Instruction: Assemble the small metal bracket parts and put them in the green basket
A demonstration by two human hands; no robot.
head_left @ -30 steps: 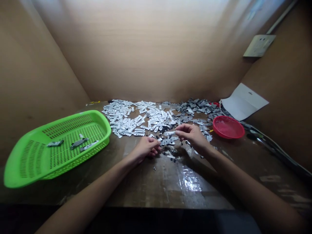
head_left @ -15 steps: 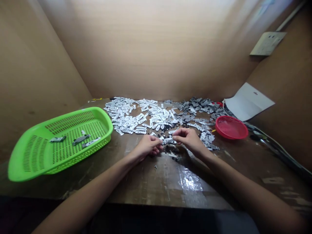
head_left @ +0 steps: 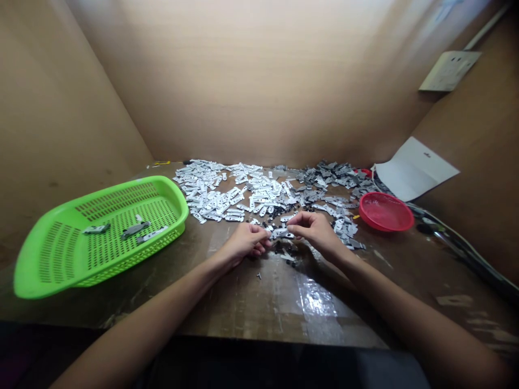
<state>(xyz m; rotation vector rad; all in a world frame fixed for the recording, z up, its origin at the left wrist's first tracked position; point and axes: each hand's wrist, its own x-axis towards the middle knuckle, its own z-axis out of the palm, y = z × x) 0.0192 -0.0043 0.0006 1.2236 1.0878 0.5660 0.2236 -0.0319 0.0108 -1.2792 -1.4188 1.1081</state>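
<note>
Between my two hands is a flat, light-grey elongated part with holes (head_left: 279, 233). My left hand (head_left: 248, 240) pinches its left end with thumb and fingers. At the other end, my right hand (head_left: 312, 228) grips it between thumb and forefinger. Small black pieces (head_left: 290, 262) and a few pale bits lie on the table just below the part. Behind my hands spreads a heap of similar white-grey flat parts (head_left: 214, 202), with darker grey ones (head_left: 330, 175) toward the back right. A tiny metal piece (head_left: 259, 276) lies nearer to me.
A green perforated basket (head_left: 180, 219) stands at the left with several grey parts inside. On the right are a red bowl (head_left: 386, 212), a white sheet (head_left: 413, 170) and a dark cable (head_left: 466, 251). Wooden panels (head_left: 259, 81) enclose the table (head_left: 243, 313) on three sides.
The camera view has shifted very slightly. Both hands keep their hold on the grey part, which appears tilted a little differently between the fingers.
</note>
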